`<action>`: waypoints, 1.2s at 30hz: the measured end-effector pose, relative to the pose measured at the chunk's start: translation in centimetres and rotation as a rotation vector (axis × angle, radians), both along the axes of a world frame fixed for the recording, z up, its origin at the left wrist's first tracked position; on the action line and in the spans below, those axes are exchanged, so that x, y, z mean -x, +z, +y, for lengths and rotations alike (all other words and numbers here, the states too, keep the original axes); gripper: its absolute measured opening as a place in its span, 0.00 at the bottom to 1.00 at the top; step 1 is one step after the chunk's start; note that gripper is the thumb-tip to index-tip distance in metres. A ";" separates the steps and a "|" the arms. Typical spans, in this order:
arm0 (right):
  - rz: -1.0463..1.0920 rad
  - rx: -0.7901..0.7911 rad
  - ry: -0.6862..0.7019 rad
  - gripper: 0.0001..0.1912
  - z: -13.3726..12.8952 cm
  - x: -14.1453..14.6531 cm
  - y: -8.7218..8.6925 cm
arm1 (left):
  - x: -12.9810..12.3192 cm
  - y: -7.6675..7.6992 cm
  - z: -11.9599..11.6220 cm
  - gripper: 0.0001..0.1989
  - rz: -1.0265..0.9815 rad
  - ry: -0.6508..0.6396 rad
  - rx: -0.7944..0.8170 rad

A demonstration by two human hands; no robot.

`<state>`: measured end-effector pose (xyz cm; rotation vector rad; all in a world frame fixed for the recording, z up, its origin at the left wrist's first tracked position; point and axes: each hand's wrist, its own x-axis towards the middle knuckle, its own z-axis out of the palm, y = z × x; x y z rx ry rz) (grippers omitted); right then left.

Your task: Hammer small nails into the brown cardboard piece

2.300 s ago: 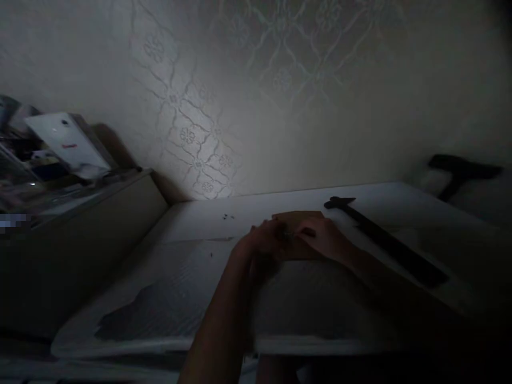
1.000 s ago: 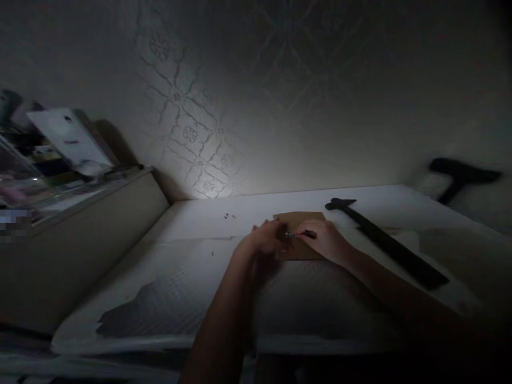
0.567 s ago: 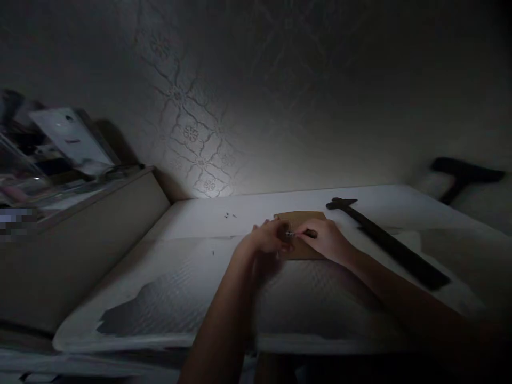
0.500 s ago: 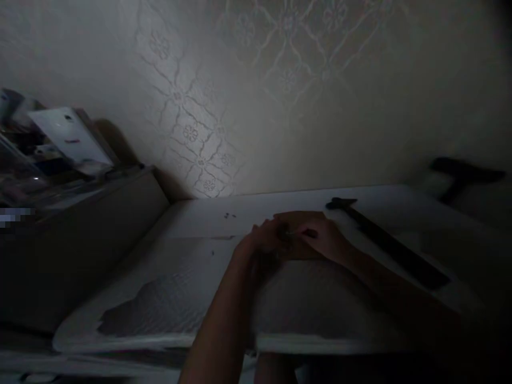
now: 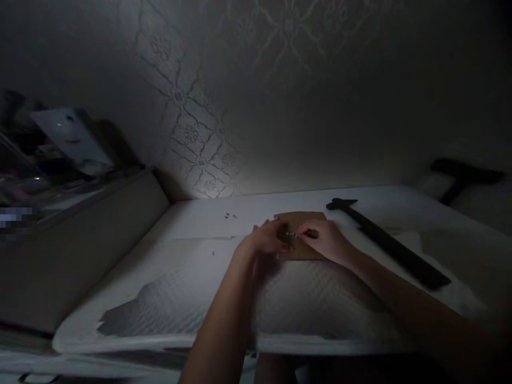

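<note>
The left hand [image 5: 269,237] lay at the left side of a flat brown board [image 5: 301,253]. Its fingers and thumb were bent but spread apart, with a gap between them. The right hand [image 5: 326,240] came in from the right, over the board. Its thumb and finger were pinching a small shiny thing [image 5: 292,234]. That thing was above the middle of the board, and its left end pointed into the gap of the left hand. It was too small and dark to tell what it was, or if the left hand touched it.

The board was on a white table [image 5: 192,216], near the middle. A hammer [image 5: 386,240] lay to the right of the board, with its head on the far side and its handle end near. A few tiny dark bits [image 5: 227,215] lay on the far left part of the table, and 1 more bit [image 5: 213,253] lay nearer. A worn gray patch [image 5: 156,304] showed at the near left. At the far left, a white box [image 5: 76,136] leaned on top of a cabinet [image 5: 120,229].
</note>
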<state>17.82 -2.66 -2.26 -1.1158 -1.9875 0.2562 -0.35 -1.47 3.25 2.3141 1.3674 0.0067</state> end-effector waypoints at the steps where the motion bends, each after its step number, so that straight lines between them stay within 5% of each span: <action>1: 0.002 -0.004 0.007 0.08 0.0 0.0 0.0 | 0.0 0.0 0.0 0.36 0.001 0.002 0.002; 17: 0.016 -0.010 0.072 0.06 0.2 0.0 -0.3 | 0.1 -0.4 0.2 0.37 -0.046 0.000 0.016; 20: 0.050 -0.077 -0.085 0.09 0.2 -1.0 0.5 | 0.1 -0.4 0.3 0.36 -0.066 -0.023 -0.008; 23: -0.070 -0.164 -0.459 0.12 0.3 -3.3 1.4 | 0.1 -0.3 0.3 0.36 -0.072 -0.034 -0.020; 27: -0.374 0.099 -0.915 0.23 0.1 -6.8 1.6 | 0.0 -0.3 0.2 0.34 -0.117 -0.032 -0.022; 31: -0.454 0.344 -0.943 0.22 0.3 -8.5 0.8 | -0.2 -0.7 0.5 0.29 -0.176 -0.041 -0.060; 36: -0.444 0.310 -0.878 0.14 0.5 -8.5 0.7 | -0.6 -1.1 0.7 0.21 -0.195 0.000 -0.083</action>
